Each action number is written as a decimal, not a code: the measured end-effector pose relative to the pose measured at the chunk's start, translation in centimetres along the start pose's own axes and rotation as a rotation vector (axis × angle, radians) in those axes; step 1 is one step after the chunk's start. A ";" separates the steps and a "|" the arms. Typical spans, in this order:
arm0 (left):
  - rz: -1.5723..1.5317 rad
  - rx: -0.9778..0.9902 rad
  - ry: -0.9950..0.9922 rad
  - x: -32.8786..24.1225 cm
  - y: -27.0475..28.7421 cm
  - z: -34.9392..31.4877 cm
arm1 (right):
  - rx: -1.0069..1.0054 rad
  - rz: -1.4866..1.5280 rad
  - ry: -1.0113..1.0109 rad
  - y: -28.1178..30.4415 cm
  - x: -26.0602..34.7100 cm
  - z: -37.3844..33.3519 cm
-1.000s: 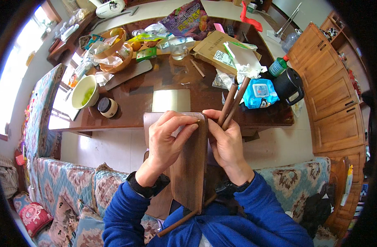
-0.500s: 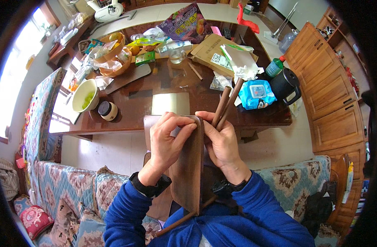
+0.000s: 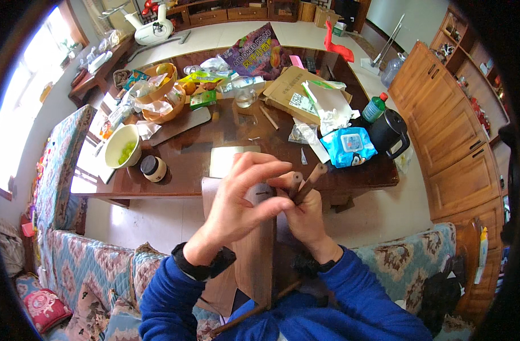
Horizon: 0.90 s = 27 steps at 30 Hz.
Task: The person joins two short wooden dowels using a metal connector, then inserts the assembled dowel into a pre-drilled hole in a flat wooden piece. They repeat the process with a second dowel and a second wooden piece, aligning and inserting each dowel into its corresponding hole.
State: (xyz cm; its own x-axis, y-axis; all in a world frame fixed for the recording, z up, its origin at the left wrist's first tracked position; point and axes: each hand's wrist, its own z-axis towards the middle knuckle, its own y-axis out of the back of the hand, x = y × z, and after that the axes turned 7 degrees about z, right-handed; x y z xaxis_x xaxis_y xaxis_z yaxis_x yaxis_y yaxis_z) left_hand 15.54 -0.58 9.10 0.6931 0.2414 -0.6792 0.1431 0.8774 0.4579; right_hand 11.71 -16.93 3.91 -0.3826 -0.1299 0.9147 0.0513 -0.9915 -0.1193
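Two brown wooden rods [image 3: 308, 184] stick up from my right hand [image 3: 308, 223], which is closed around them, their ends tipped toward me. My left hand [image 3: 232, 196] is spread beside the rod ends, thumb and fingers apart, with nothing visible between them. Below both hands, a dark brown wood-grain panel [image 3: 255, 256] with rounded corners stands between my forearms, and a small dark mark or slot shows near its top end. Other brown panel pieces [image 3: 221, 290] lie against it over my lap. Another thin rod [image 3: 254, 310] crosses low near my waist.
Ahead stands a dark table [image 3: 186, 150] with a bowl of green fruit [image 3: 123, 146], a jar [image 3: 153, 169], a wipes pack [image 3: 348, 146], a black kettle [image 3: 389, 133], a cardboard box [image 3: 291, 94] and a snack bag [image 3: 257, 54]. A patterned sofa [image 3: 101, 256] surrounds me.
My left hand has come off its pinch at the panel's top corner and opened beside the rods. The rods in my right hand have tipped toward me. The view has shifted upward.
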 end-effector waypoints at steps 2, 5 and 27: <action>0.093 0.012 -0.090 -0.5 -0.6 0.8 | 0.013 0.014 -0.023 -0.3 -0.1 -0.1; 0.002 0.000 -0.108 -1.0 -1.1 1.1 | 0.006 -0.064 -0.004 -0.2 -0.1 -0.5; -0.641 -0.045 0.131 2.3 -2.0 -1.4 | 0.159 -0.018 -0.078 1.0 -1.2 -0.3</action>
State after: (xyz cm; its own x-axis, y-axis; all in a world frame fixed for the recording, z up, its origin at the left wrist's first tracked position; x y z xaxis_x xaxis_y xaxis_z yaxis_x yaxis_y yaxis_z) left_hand 15.88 -1.25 5.82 0.3882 -0.2889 -0.8751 0.4674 0.8801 -0.0832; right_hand 11.88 -17.82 2.59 -0.3122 -0.1057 0.9441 0.1930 -0.9801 -0.0459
